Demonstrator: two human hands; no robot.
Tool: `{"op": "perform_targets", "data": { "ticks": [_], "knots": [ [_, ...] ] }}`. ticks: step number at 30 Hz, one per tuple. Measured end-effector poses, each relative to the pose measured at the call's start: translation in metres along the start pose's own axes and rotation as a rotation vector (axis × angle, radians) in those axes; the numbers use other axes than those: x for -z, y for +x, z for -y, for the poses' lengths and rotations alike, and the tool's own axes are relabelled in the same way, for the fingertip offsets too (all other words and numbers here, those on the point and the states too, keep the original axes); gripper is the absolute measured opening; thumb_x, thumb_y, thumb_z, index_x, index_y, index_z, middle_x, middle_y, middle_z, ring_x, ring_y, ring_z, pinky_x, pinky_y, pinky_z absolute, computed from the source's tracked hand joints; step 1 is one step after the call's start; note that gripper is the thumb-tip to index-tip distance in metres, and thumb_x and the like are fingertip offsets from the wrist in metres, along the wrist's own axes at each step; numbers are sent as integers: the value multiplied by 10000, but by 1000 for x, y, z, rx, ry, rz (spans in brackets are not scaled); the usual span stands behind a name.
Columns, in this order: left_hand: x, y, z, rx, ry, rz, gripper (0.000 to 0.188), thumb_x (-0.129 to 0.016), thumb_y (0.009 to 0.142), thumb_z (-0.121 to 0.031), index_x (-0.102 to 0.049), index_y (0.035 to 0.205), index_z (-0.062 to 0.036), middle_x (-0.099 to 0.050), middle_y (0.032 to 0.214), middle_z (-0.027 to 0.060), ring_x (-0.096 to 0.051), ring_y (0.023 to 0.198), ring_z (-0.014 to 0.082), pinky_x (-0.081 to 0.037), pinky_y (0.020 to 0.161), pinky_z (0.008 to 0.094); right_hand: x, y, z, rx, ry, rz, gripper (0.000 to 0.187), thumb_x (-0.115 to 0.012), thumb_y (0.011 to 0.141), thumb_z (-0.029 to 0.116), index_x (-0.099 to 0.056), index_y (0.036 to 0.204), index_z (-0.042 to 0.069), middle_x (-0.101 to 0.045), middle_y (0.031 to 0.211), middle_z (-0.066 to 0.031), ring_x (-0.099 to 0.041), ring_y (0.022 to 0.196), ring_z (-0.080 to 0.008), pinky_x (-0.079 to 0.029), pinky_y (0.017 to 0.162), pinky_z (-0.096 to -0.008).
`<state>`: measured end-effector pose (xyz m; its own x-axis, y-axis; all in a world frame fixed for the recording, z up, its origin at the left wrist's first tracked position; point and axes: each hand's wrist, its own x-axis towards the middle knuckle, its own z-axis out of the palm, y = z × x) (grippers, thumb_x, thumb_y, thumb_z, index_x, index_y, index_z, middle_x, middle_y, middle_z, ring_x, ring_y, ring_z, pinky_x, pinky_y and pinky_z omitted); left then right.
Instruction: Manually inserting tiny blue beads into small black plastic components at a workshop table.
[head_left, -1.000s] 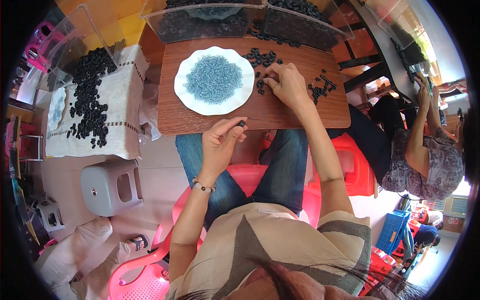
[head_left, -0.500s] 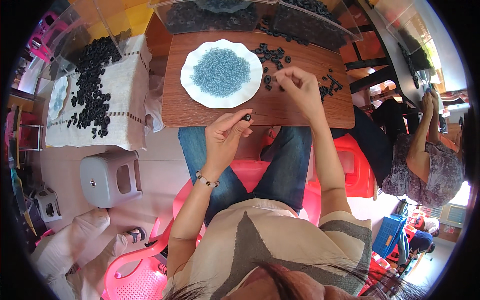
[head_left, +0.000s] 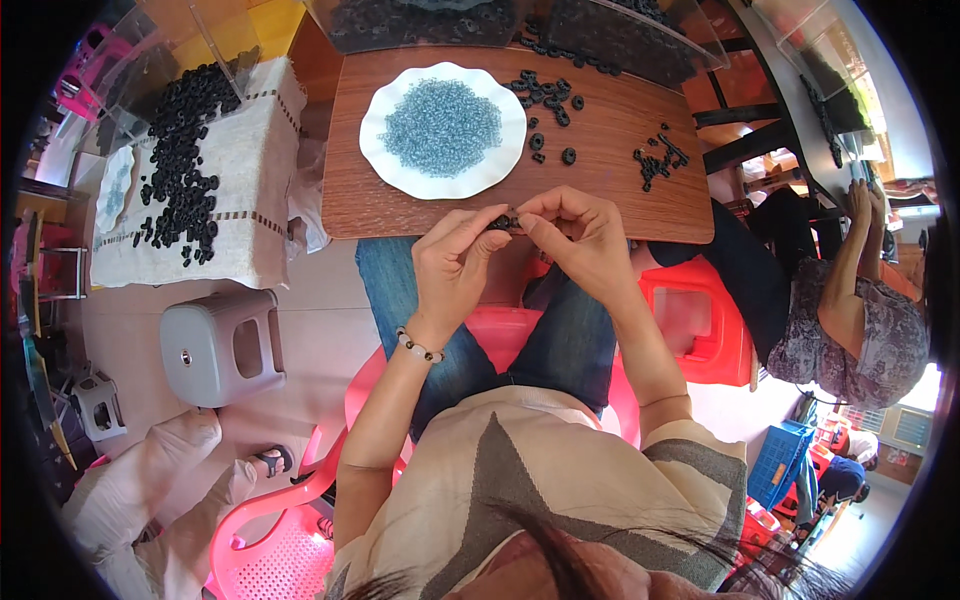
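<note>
Left hand (head_left: 447, 262) was closed to a thumb-and-forefinger pinch, small black piece (head_left: 501, 222) between the tips. Right hand (head_left: 587, 240) had thumb and forefinger almost together, right up at that piece; couldn't tell if it gripped the same one, another, or nothing, since the fingers hid the contact. Piece was held in the fingertips at the near edge of the tabletop (head_left: 620, 215).

Risks, my read:
- Drop. Tips-only pinch on a tiny part, right by the edge. A slip could have put it on the jeans (head_left: 395, 300) or the floor (head_left: 320, 345).
- Twist-out. If the two hands pushed out of line, the piece could have popped sideways. Blocked view made that harder to catch.
- Spill. White plate (head_left: 372, 140) with its pale blue beads (head_left: 440, 127) stood just beyond the left hand. A knuckle under the wavy rim could have tipped it.
- Scatter. Black rings (head_left: 545, 92) lay loose beyond the right hand, one lone ring (head_left: 569, 156) nearest. A careless reach could have rolled them into the small black rods (head_left: 660, 160) farther right.
</note>
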<state>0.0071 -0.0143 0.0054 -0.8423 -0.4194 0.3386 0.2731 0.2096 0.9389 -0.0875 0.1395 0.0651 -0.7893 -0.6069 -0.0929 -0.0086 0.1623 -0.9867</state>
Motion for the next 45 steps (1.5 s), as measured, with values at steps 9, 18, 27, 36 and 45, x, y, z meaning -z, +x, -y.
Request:
{"op": "perform_targets", "data": {
  "ticks": [9,18,27,36,45],
  "knots": [
    [2,2,-6,-123,144,-5,263,-728,878,16,-743,1139,-3,-729,964,127,-711,823,222,-558,721,301,-4,-5,6,84,-134,-36,119,-706,948,57,-722,1027,-31,-728,920,-28,-646,808,-61,-532,727,-216],
    [1,-2,0,-227,193,57,308,-651,888,93,-704,1180,15,-701,1042,142,-717,876,250,-591,730,320,-2,-10,11,47,-318,-34,104,-729,917,33,-743,997,-33,-710,899,-26,-626,797,-52,-513,700,-216],
    [-6,-9,4,-315,271,68,300,-724,822,66,-727,1115,3,-711,994,131,-695,835,275,-557,713,320,12,-9,-8,-24,-207,64,69,-731,922,16,-731,963,-40,-703,881,-14,-612,776,-49,-500,669,-204],
    [-4,-4,-1,-260,94,89,364,-699,799,115,-737,1137,-13,-685,1019,121,-702,851,256,-592,677,326,32,8,-20,-141,267,355,322,-782,921,175,-682,1173,1,-723,993,-54,-662,760,-105,-542,700,-231],
    [-2,-3,-2,-346,288,26,384,-750,732,36,-788,1080,-122,-594,983,61,-609,966,272,-511,818,390,20,-1,-32,-199,544,535,484,-674,999,319,-622,1340,-21,-697,1193,-74,-705,962,-151,-565,844,-278]
  ]
}}
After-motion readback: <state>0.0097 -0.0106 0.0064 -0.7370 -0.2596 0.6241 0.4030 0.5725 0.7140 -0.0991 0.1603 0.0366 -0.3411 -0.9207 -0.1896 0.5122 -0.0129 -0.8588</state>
